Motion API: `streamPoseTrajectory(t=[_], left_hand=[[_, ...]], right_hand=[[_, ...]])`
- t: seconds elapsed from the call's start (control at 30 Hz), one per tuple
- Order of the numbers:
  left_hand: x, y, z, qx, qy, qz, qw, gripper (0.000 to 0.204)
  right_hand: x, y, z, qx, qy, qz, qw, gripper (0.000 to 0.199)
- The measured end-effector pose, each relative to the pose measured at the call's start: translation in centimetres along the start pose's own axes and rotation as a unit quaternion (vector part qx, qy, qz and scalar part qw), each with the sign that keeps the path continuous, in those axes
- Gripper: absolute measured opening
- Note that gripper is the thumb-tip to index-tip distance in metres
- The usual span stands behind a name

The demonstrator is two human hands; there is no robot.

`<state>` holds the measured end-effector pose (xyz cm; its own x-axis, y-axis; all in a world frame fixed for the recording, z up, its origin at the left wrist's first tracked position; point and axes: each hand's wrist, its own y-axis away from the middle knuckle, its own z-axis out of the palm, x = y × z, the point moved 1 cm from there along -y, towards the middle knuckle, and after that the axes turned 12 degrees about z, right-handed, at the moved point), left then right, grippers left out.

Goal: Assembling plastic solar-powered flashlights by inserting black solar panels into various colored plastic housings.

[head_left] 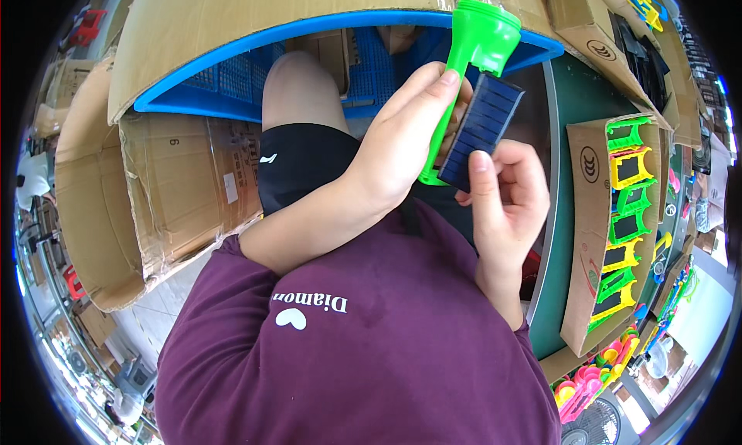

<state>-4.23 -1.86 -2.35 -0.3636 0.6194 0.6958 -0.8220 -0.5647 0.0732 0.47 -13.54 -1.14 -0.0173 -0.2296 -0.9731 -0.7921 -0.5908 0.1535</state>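
Torch (473, 54) in left hand (402, 147), with flat panel (483, 128) just right of it, above right hand (506, 205). Crate (232, 85) behind both hands. Carton of frames (618, 221) on tabletop (553, 236), right of right hand.

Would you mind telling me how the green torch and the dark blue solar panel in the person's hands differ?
The green torch is bright green, long and rounded, flaring to a wide head at the top; the solar panel is dark blue, flat and rectangular with fine lines. The left hand grips the torch by its handle, while the right hand holds the panel's lower end with the thumb on its face. Both are held up together, touching.
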Motion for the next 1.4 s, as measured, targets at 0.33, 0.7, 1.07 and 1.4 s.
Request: streamPoseTrajectory(t=[0.33, 0.7, 1.07, 1.4], left_hand=[[0.3, 0.7, 0.2, -0.051, -0.034, 0.041, 0.997, 0.023], [0.0, 0.6, 0.7, -0.056, -0.055, 0.036, 0.996, 0.024], [-0.1, 0.9, 0.7, -0.070, -0.096, 0.055, 0.991, 0.021], [1.1, 1.2, 0.6, -0.157, -0.081, 0.039, 0.983, 0.031]], right_hand=[[-0.2, -0.2, 0.0, 0.052, 0.074, -0.035, 0.995, 0.011], [0.1, 0.2, 0.1, 0.071, 0.083, -0.055, 0.992, 0.013], [0.2, 0.3, 0.2, 0.062, 0.121, -0.083, 0.987, 0.013], [-1.6, -1.9, -0.6, -0.006, -0.162, 0.046, 0.986, 0.032]])
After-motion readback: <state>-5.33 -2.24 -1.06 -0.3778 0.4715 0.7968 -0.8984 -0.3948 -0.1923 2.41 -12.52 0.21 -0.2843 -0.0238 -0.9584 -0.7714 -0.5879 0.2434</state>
